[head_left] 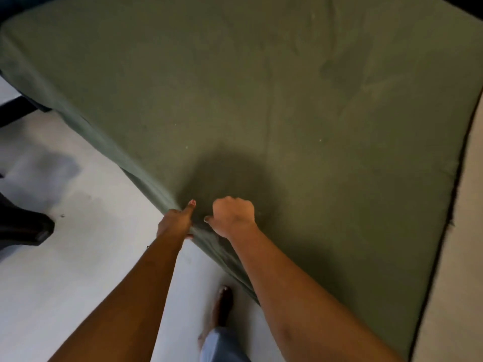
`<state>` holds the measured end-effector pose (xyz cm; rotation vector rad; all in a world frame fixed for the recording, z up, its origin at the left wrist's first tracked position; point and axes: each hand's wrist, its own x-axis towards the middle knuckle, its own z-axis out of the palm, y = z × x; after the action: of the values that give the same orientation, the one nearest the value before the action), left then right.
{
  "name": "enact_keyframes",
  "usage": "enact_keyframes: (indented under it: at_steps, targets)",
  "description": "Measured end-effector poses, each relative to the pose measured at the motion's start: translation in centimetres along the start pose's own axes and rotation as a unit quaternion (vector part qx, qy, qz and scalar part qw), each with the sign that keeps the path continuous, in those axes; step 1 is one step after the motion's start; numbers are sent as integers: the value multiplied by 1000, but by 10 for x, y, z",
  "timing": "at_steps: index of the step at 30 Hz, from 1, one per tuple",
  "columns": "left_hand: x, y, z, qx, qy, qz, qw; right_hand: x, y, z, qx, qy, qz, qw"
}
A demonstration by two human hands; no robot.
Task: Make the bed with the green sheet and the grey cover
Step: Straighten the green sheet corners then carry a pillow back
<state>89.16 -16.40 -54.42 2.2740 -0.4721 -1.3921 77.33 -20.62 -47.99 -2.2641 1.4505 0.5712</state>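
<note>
**Figure: tucking the near side.** The green sheet (261, 100) of soft woven cloth is lying spread over the whole top of the bed and is hanging down the near long side. It is looking mostly flat, with faint creases towards the far right.

The left hand (176, 223) is gripping the sheet at the side edge, its fingers curling under the fold and its thumb pointing up along the cloth. The right hand (234, 216) is resting just beside it on the top surface. Its fingers (209, 219) are curling tightly into the fabric and appear to be pinching a small gather.

The step in hand is judged to be drawing the sheet taut and tucking it along this side. The grey cover is not showing anywhere in view, so that part of the task is judged not yet begun.

The next move is likely calling for a firm downward and inward pull. The hands would then be working along the edge towards the near corner while keeping the top free of slack.

**Edges and room.** The near side edge is running diagonally from upper left to lower right, with a bare foot (222, 304) standing close against it. The pale smooth floor (78, 270) is giving open walking room on the left, though a dark furniture piece (23, 228) is standing well apart at the far left. A dark trim (457, 184) is marking the opposite edge.
</note>
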Motion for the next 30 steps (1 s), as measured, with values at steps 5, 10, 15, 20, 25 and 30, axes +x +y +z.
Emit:
enact_keyframes:
  at_steps: [5,10,15,20,25,30]
  targets:
    - [52,31,-27,72,23,-2,997,48,-39,1,-65,0,-72,995]
    - [62,17,-44,64,67,42,995,62,-59,10,-44,-46,-92,994]
    - [53,5,-67,28,62,-30,997,63,-82,2,-112,-121,-172,971]
    - [83,25,-90,-23,-25,-105,994,99,-89,-23,-57,-120,-137,982]
    - [136,73,-143,-13,54,-36,998,167,-130,-86,32,-23,-102,994]
    - [199,115,-195,71,120,-16,990,220,-179,-104,10,-2,-70,997]
